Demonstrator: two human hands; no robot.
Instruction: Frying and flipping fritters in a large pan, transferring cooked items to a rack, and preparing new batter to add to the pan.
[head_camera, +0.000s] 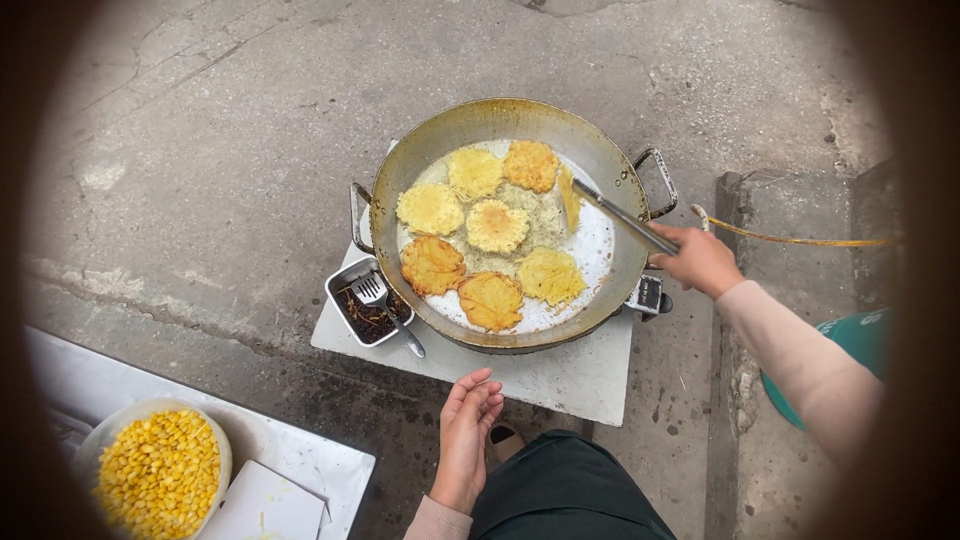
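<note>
Golden fritters (490, 227) float in pale oil in a wide metal pan (455, 128), seven of them lying flat in a loose ring around one in the middle, some lighter yellow, two lower ones a deeper orange-brown. An eighth piece (569, 197) stands on edge near the pan's right side, pinched at the tip of long metal tongs (625, 218). The right hand (698, 260) reaches in from the right over the pan's rim, its grip clamped on the tongs' handle end, a cream sleeve running back toward the person.

The pan has two loop handles and sits on a burner whose dark knob (649, 294) peeks out under the right edge. All of it rests on a low white counter (560, 385) set on cracked concrete ground.

Just beside the pan's lower left, a small steel tray (352, 300) holds dark crumbs, with a slotted spatula (385, 305) lying across it, its handle pointing toward the person.

The left hand (468, 430) hangs near the counter's front edge, open, fingers relaxed and slightly apart, holding nothing and touching nothing.

Farther left, on a white board (300, 455), a round bowl (215, 430) is heaped with yellow corn kernels (160, 470), a white sheet (265, 500) beside it. A yellow hose (790, 238) runs along a concrete step at right.
</note>
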